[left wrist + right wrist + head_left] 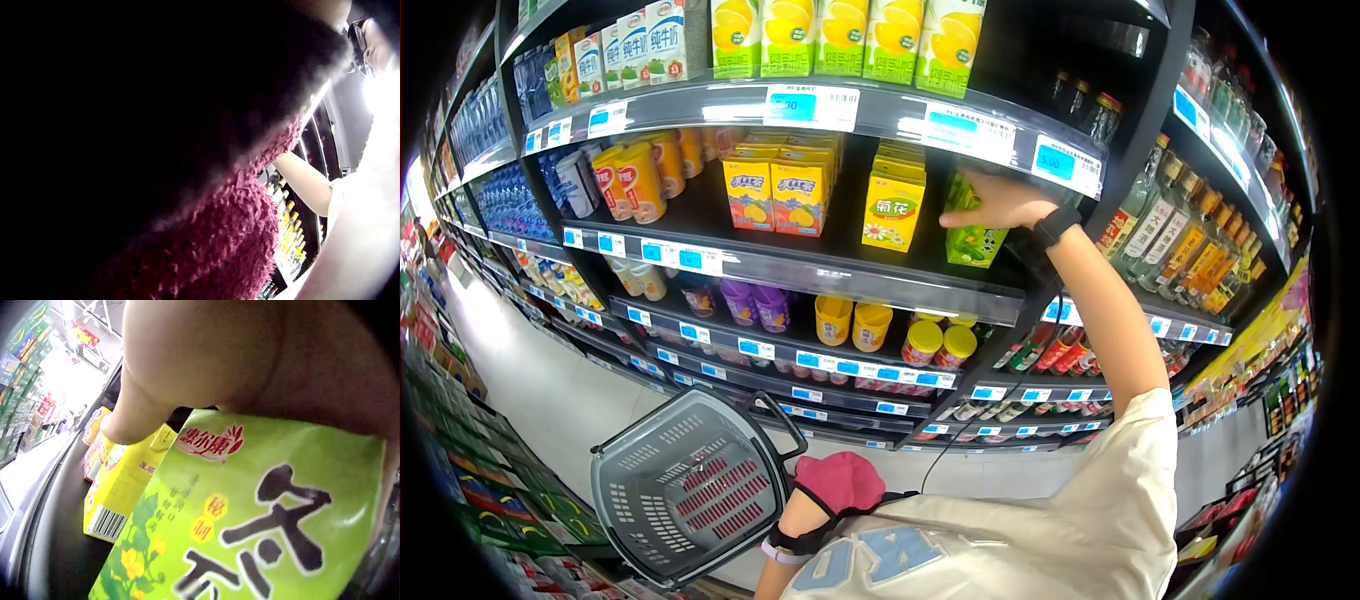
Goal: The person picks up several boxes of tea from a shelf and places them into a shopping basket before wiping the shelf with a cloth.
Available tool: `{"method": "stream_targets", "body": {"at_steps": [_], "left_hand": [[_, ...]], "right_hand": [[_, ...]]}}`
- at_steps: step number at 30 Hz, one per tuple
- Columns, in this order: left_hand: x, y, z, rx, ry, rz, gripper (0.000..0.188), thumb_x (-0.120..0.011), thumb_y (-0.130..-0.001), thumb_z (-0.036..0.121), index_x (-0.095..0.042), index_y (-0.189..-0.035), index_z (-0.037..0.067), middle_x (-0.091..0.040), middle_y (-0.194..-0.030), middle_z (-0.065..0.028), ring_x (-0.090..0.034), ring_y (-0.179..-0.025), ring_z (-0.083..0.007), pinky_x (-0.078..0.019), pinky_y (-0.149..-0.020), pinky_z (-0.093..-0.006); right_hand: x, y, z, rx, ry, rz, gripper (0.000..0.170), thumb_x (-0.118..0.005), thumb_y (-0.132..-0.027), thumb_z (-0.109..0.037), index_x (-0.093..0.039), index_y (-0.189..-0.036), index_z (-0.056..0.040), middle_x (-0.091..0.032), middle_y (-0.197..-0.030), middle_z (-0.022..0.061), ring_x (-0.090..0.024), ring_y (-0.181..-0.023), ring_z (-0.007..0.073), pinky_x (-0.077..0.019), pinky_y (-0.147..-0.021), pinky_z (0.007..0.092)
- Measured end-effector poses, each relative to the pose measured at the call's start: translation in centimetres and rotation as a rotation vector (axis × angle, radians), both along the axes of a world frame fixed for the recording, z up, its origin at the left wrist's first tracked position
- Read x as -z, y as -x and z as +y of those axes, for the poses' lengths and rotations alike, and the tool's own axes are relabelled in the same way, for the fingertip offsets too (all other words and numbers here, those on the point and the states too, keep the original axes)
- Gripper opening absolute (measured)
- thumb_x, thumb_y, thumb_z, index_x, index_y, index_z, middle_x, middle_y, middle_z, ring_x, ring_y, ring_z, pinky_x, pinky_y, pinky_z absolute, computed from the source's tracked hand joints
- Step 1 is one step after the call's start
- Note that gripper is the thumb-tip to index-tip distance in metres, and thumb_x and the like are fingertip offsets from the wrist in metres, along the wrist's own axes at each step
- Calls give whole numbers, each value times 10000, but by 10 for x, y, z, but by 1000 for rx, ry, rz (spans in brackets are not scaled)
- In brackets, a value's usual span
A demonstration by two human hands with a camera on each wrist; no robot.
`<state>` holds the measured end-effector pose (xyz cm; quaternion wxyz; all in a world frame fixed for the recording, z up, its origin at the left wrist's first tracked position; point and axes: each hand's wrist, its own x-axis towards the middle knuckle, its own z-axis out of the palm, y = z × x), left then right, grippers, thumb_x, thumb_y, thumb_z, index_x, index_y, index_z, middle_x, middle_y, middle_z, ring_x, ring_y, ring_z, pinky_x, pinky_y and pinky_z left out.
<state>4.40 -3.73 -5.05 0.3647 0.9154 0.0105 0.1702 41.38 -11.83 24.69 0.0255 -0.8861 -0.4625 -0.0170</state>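
Note:
My right hand [1005, 200] reaches into the shelf over a green drink carton [975, 235] with dark Chinese lettering. In the right wrist view the palm lies across the carton's top [281, 487] and the thumb [122, 428] stretches away toward yellow cartons [122, 481]. The other fingertips are hidden. A yellow chrysanthemum drink carton [893, 208] stands left of the hand. My left hand [802, 515] is low in front of the body, mostly covered by fuzzy pink fabric [840, 482], so I cannot tell how its fingers lie. A grey shopping basket [685, 405] is beside it, its handle [788, 425] reaching the pink fabric.
Price tags [810, 105] line the shelf edge [820, 265]. Lemon drink cartons [840, 40] stand on the shelf above, yellow and orange cartons [775, 190] to the left. Glass bottles [1170, 220] fill the right-hand rack. Purple and yellow tubs [833, 320] stand below. A thin black cable [990, 425] hangs down.

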Motion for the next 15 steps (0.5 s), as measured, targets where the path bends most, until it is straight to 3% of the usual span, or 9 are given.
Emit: {"method": "stream_targets", "body": {"at_steps": [1, 2, 4, 7, 8, 10, 11, 12, 15], "left_hand": [[2, -1, -1, -21, 223, -14, 182, -524, -808, 179, -593, -943, 78, -622, -897, -124, -586, -835, -314, -448, -738, -391], [3, -2, 0, -18, 222, -13, 182, -524, -808, 179, -593, -943, 78, -622, -897, -124, -586, -835, -314, -448, -738, -391], [1, -3, 2, 4, 46, -14, 174, -523, -813, 170, -590, -946, 80, -617, -887, -118, -583, -838, -311, -447, -743, -391], [20, 3, 1, -34, 40, -59, 183, -549, -781, 161, -601, -943, 93, -617, -880, -107, -588, -825, -307, -450, -722, -392], [-4, -1, 0, -27, 37, -56, 183, -549, -781, 161, -601, -943, 93, -617, -880, -107, -588, -825, -307, -450, -722, -392], [-50, -12, -2, 138, -331, -21, 196, -583, -734, 166, -617, -917, 103, -620, -866, -95, -592, -812, -303, -454, -683, -397], [-49, -13, -3, 154, -334, -28, 196, -583, -734, 166, -617, -917, 103, -620, -866, -95, -592, -812, -303, -454, -683, -397], [-46, -13, -4, 154, -311, -41, 192, -559, -742, 154, -622, -923, 150, -616, -891, -77, -592, -842, -277, -438, -676, -391], [-40, -11, -3, 174, -199, -72, 274, -602, -678, 132, -640, -941, 198, -617, -943, -44, -583, -914, -264, -423, -708, -398]], "right_hand": [[2, 4, -1, 7, 11, -55, 928, -614, -787, -565, -308, -1368, 91, -384, -1359, 317, -421, -1251, 392, -351, -1035, 379], [3, 5, -2, 13, 23, -111, 925, -629, -777, -547, -311, -1366, 92, -383, -1352, 329, -426, -1242, 401, -352, -1032, 376], [11, 1, -1, 20, -23, -121, 923, -652, -759, -521, -320, -1361, 96, -405, -1322, 342, -440, -1228, 397, -354, -1028, 377], [23, 6, -2, 31, -152, -338, 859, -641, -784, -493, -357, -1333, 103, -512, -1214, 322, -496, -1172, 379, -402, -975, 395], [22, 6, -2, 38, -153, -335, 859, -641, -784, -493, -357, -1333, 103, -512, -1214, 322, -496, -1172, 379, -402, -975, 395], [14, 7, 2, 62, -67, -205, 831, -637, -790, -494, -387, -1304, 109, -559, -1130, 320, -541, -1093, 397, -432, -930, 410], [18, 8, 1, 24, -132, -267, 823, -638, -792, -494, -391, -1294, 110, -594, -1050, 312, -577, -1018, 401, -450, -895, 418], [16, 9, 2, 101, -89, -170, 850, -638, -789, -503, -365, -1318, 104, -536, -1165, 324, -518, -1118, 402, -423, -938, 415], [32, 33, -7, 55, -284, -457, 849, -645, -794, -480, -343, -1333, 102, -409, -1314, 307, -387, -1233, 421, -351, -1016, 428]]}}
